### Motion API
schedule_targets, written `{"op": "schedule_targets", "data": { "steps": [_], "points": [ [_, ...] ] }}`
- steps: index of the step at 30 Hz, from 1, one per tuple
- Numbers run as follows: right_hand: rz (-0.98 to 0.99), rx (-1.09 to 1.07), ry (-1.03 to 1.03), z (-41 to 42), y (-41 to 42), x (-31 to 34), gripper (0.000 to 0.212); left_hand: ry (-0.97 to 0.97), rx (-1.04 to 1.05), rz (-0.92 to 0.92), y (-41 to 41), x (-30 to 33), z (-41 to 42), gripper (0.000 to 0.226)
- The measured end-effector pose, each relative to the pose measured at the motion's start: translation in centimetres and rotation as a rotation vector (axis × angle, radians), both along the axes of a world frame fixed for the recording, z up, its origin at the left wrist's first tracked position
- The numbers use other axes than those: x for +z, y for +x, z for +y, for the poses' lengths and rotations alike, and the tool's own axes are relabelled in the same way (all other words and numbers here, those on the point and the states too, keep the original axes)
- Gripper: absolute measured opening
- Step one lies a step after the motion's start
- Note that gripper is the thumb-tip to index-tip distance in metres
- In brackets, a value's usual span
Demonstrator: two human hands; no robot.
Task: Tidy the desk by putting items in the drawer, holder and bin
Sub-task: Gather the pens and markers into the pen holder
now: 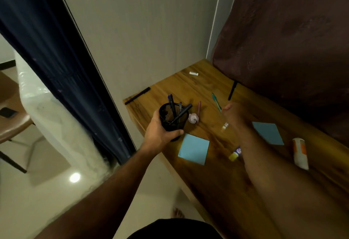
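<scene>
My left hand [160, 131] grips a black mesh pen holder [172, 118] near the left edge of the wooden desk [217, 182]; several dark pens [171, 104] stand in it. My right hand [233, 114] is blurred over the middle of the desk, close to a teal pen [216, 102]; whether it holds anything cannot be made out. A crumpled paper ball [193, 118] and a purple crayon [199, 107] lie just right of the holder. Two blue sticky notes [194, 149] [268, 133] lie flat on the desk.
A black pen [137, 95] lies at the desk's far left corner, another black pen [232, 90] by the brown curtain [283, 40]. A white eraser [194, 73], a glue stick [300, 153], a yellow-purple item [235, 154] and a small white piece [225, 126] lie around. A chair [11, 125] stands left.
</scene>
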State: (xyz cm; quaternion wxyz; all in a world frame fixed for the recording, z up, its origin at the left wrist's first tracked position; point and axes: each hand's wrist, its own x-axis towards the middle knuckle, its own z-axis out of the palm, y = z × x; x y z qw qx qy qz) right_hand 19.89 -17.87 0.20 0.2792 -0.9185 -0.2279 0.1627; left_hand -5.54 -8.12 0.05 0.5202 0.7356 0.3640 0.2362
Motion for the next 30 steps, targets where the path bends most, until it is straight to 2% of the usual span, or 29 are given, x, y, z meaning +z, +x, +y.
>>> {"op": "schedule_targets", "data": {
  "steps": [6, 11, 15, 18, 20, 22, 24, 26, 30],
  "points": [
    [0.074, -0.014, -0.034, 3.0, 3.9, -2.3, 0.026, 0.023, 0.032, 0.041, 2.2, 0.3, 1.5, 0.098],
    [-0.095, -0.007, -0.196, 4.4, 4.4, -4.0, 0.039, 0.015, 0.042, 0.063, 3.4, 0.4, 1.8, 0.094],
    [-0.162, 0.020, -0.246, 4.4, 4.7, -4.7, 0.033, 0.003, 0.034, 0.086, 4.1, 0.4, 2.2, 0.099],
    [-0.009, -0.088, -0.151, 4.9, 5.4, -4.6, 0.037, -0.004, 0.042, 0.095, 4.4, 0.3, 2.7, 0.102],
    [0.227, -0.135, 0.128, 5.7, 5.4, -3.0, 0.029, -0.009, 0.043, 0.099, 4.6, 0.3, 3.0, 0.101],
    [0.601, -0.171, 0.493, 6.3, 4.8, -0.3, 0.017, -0.012, 0.038, 0.099, 4.8, 0.3, 3.4, 0.101],
    [0.822, -0.037, 0.699, 6.6, 3.5, 2.2, 0.010, -0.011, 0.036, 0.105, 5.1, 0.4, 3.8, 0.101],
    [0.838, 0.152, 0.746, 7.1, 1.9, 4.4, 0.008, 0.003, 0.036, 0.118, 5.5, 0.6, 4.2, 0.100],
    [0.617, 0.417, 0.570, 8.8, -2.0, 7.3, 0.011, 0.038, 0.032, 0.128, 5.9, 0.4, 4.8, 0.098]
  ]
}}
